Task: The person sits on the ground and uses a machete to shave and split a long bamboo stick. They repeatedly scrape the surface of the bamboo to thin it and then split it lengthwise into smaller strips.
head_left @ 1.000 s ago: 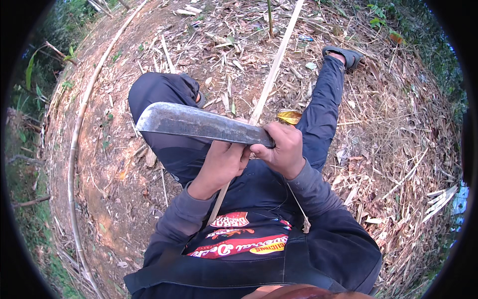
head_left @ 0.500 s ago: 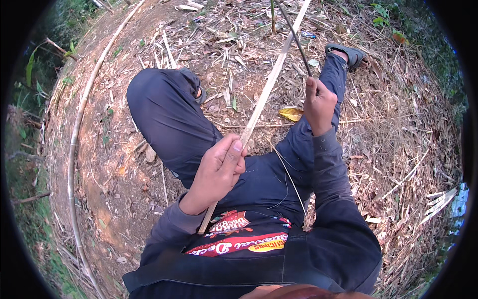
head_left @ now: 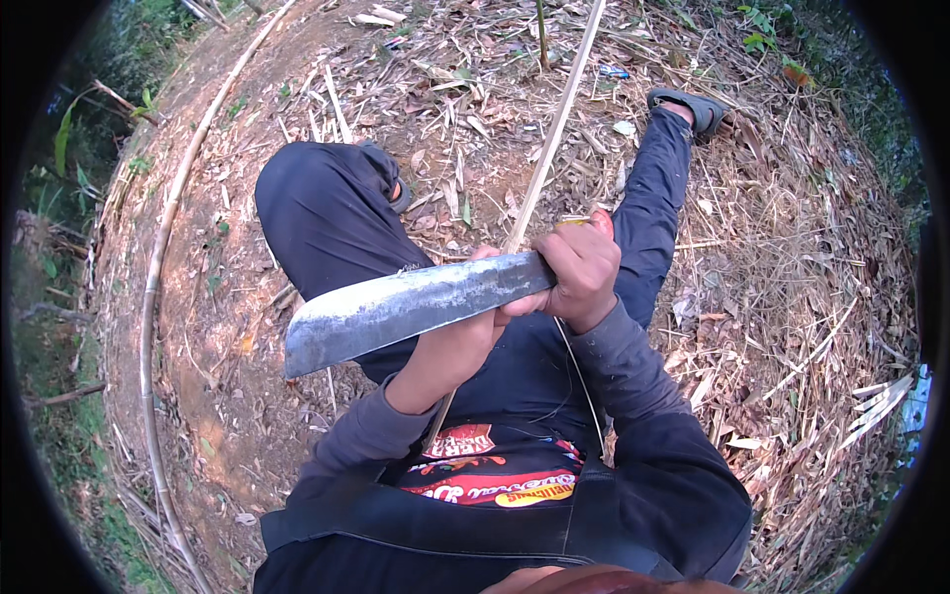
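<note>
My right hand [head_left: 582, 272] is closed round the handle of a machete [head_left: 416, 309], close in front of my body. The broad grey blade points left, its flat face showing, with worn, pale patches along it. Behind the blade, my left hand [head_left: 455, 351] grips a long pale strip of split bamboo [head_left: 556, 129]; its fingers are largely covered. The strip slants from beside my stomach up past the far edge of the picture. Both hands meet near the machete's handle, where the blade crosses the strip. Whether the edge touches the strip cannot be seen.
I sit on the ground, left knee [head_left: 312, 203] bent, right leg [head_left: 653, 188] stretched out. A long bamboo pole [head_left: 148, 327] lies along the left. Dry leaves and shavings cover the slope, with pale split pieces [head_left: 876, 406] at right. A thin upright stem [head_left: 542, 38] stands ahead.
My right hand has come down and left to my left hand; the machete, seen as a thin dark line before, now lies across the strip. The strip has tilted slightly more upright.
</note>
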### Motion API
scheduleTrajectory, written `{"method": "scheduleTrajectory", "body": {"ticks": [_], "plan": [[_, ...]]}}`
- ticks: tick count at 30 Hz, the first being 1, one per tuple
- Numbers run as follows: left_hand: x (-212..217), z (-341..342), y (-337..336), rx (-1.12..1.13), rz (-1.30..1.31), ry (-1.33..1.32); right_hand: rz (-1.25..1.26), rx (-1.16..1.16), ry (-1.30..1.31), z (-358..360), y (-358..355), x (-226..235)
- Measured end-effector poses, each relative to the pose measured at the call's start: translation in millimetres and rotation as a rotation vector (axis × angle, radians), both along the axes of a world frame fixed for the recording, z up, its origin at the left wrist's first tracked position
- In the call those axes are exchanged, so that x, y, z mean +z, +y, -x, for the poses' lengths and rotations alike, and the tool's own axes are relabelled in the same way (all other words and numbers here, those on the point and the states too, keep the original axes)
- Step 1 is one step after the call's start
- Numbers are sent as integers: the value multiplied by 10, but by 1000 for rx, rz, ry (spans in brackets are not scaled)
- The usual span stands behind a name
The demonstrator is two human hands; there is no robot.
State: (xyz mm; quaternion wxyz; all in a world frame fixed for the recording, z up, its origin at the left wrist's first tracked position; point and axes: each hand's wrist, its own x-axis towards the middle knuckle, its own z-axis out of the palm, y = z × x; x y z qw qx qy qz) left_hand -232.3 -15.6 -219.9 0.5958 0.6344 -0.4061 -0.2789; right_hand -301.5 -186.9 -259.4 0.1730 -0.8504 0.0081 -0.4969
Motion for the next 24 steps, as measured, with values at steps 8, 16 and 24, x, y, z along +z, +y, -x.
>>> {"method": "scheduleTrajectory", "body": {"ticks": [8,16,24], "plan": [[194,-121,49,68,-159,496,-95,-165,49,-135,-383,-298],[275,-166,338,16,-345,331,11,-391,-4,-244,-894,-122],[204,-330,472,38,-313,572,-951,-248,10,-143,-1271,-575]]}}
